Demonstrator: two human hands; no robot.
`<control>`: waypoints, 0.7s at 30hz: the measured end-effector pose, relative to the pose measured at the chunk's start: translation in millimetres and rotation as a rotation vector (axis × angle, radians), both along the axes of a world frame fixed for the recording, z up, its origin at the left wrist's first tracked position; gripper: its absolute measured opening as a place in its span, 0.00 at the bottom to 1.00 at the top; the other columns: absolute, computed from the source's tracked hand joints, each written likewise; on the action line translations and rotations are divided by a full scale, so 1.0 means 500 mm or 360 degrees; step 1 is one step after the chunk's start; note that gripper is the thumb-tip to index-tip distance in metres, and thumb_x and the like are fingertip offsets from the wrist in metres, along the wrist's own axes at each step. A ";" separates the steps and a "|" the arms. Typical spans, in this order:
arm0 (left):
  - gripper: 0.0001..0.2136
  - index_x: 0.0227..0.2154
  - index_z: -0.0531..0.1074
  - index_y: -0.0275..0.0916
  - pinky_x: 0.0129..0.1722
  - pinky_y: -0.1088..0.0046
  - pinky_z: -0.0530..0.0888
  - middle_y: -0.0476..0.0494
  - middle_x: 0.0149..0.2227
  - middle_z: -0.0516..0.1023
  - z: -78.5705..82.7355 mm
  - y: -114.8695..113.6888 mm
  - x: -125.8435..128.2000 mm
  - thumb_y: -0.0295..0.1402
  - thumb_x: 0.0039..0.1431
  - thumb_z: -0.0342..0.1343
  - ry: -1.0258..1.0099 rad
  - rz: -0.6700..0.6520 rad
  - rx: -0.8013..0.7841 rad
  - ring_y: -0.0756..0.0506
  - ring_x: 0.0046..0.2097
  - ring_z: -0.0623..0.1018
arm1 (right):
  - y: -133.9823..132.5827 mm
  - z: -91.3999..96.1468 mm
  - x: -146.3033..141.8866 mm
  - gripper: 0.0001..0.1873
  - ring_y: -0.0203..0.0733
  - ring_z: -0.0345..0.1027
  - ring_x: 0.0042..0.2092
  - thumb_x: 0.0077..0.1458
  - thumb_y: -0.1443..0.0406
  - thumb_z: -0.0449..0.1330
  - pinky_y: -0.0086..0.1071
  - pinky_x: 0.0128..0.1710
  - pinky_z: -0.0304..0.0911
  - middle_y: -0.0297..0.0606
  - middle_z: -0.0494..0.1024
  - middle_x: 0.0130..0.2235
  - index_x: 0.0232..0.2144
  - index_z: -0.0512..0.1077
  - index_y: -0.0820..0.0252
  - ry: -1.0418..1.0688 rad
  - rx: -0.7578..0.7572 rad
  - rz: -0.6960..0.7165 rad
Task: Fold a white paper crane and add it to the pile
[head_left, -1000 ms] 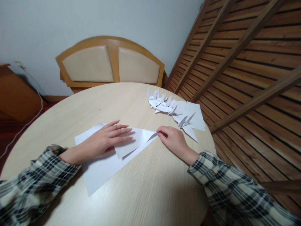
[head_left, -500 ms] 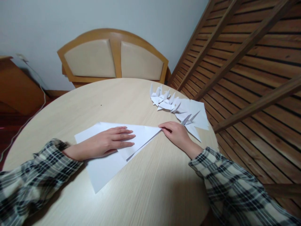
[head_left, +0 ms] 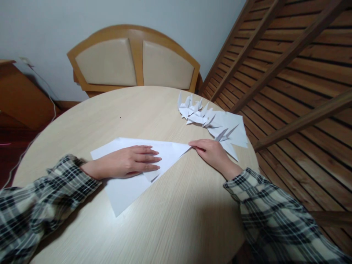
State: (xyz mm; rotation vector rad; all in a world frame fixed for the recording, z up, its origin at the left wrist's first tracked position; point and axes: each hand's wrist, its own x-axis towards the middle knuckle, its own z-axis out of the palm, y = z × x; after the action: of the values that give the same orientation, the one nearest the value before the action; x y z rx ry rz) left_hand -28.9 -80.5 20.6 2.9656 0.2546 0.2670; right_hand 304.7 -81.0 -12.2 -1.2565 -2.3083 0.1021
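A white sheet of paper (head_left: 123, 198) lies partly folded on the round table, its folded flap on top and a narrow point reaching to the right. My left hand (head_left: 132, 160) rests flat across the flap, fingers stretched out and slightly apart. At the paper's right tip, my right hand (head_left: 210, 152) pinches the point between thumb and fingers. Just beyond the right hand, a folded paper crane (head_left: 227, 141) sits on the table. Part of the flap is hidden under the left hand.
Several more white paper cranes (head_left: 195, 112) cluster toward the table's far right, beside flat white paper (head_left: 233, 126). A chair (head_left: 139, 62) with cream panels stands behind the table (head_left: 176, 220). Slatted wood (head_left: 297, 73) rises along the right, and a cable (head_left: 30, 145) runs at left.
The folded flap's lower edge now lies closer to the edge of the layer below, narrowing the gap near the right tip. Both hands keep their places on the paper; the view has shifted slightly.
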 end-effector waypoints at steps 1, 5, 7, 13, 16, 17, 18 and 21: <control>0.20 0.58 0.66 0.46 0.65 0.59 0.59 0.43 0.60 0.69 0.001 -0.001 0.000 0.26 0.64 0.50 -0.0009 -0.0003 -0.0010 0.44 0.61 0.69 | 0.000 0.000 0.000 0.16 0.43 0.76 0.45 0.57 0.73 0.54 0.37 0.47 0.69 0.38 0.82 0.42 0.41 0.78 0.57 -0.0007 0.0003 0.0002; 0.19 0.57 0.68 0.48 0.64 0.60 0.61 0.43 0.59 0.71 0.004 -0.008 0.001 0.28 0.64 0.51 -0.0056 -0.0007 -0.0063 0.45 0.60 0.70 | 0.000 -0.001 0.000 0.16 0.43 0.76 0.45 0.57 0.73 0.54 0.36 0.47 0.69 0.38 0.82 0.43 0.41 0.78 0.58 -0.0022 0.0014 -0.0001; 0.18 0.56 0.69 0.46 0.64 0.61 0.62 0.42 0.58 0.72 0.005 -0.012 0.002 0.28 0.64 0.51 -0.0045 -0.0010 -0.0056 0.45 0.59 0.71 | 0.000 -0.002 0.000 0.16 0.43 0.76 0.45 0.57 0.73 0.54 0.37 0.48 0.69 0.38 0.82 0.43 0.42 0.78 0.58 -0.0028 0.0019 -0.0022; 0.18 0.56 0.69 0.44 0.64 0.55 0.61 0.43 0.57 0.73 -0.012 0.003 -0.004 0.27 0.66 0.47 -0.0016 0.0177 0.0146 0.43 0.59 0.71 | 0.012 -0.002 -0.009 0.15 0.46 0.75 0.45 0.57 0.72 0.54 0.40 0.46 0.69 0.40 0.81 0.44 0.41 0.78 0.58 -0.0099 0.0073 -0.0176; 0.17 0.56 0.69 0.44 0.59 0.57 0.69 0.43 0.55 0.75 -0.027 0.021 -0.013 0.29 0.67 0.46 -0.0051 0.0401 0.0222 0.43 0.58 0.72 | 0.024 -0.001 -0.018 0.15 0.48 0.75 0.46 0.57 0.72 0.54 0.41 0.46 0.68 0.42 0.81 0.44 0.42 0.77 0.60 -0.0149 0.0130 -0.0211; 0.17 0.55 0.70 0.43 0.57 0.58 0.71 0.42 0.54 0.75 -0.032 0.025 -0.017 0.30 0.67 0.46 -0.0061 0.0438 0.0214 0.42 0.57 0.72 | 0.029 0.000 -0.021 0.15 0.48 0.74 0.46 0.57 0.72 0.53 0.41 0.46 0.68 0.42 0.81 0.44 0.42 0.77 0.60 -0.0164 0.0142 -0.0210; 0.17 0.55 0.70 0.43 0.56 0.60 0.72 0.42 0.54 0.75 -0.036 0.029 -0.021 0.31 0.67 0.46 -0.0072 0.0463 0.0182 0.43 0.57 0.73 | 0.033 0.001 -0.024 0.15 0.48 0.74 0.46 0.58 0.72 0.53 0.41 0.46 0.68 0.42 0.81 0.45 0.43 0.77 0.60 -0.0175 0.0150 -0.0203; 0.18 0.57 0.68 0.45 0.56 0.62 0.72 0.43 0.56 0.74 -0.044 0.035 -0.030 0.31 0.67 0.46 -0.0123 0.0490 0.0063 0.44 0.57 0.73 | 0.047 0.003 -0.028 0.16 0.46 0.74 0.47 0.58 0.72 0.53 0.40 0.47 0.67 0.41 0.80 0.45 0.45 0.76 0.57 -0.0170 0.0147 -0.0169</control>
State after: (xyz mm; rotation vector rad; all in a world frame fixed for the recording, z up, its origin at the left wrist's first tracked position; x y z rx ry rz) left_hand -43.9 -63.0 -1.5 2.9370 0.7049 0.4260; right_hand 290.6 -57.7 -10.5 -1.3636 -2.3012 -0.1095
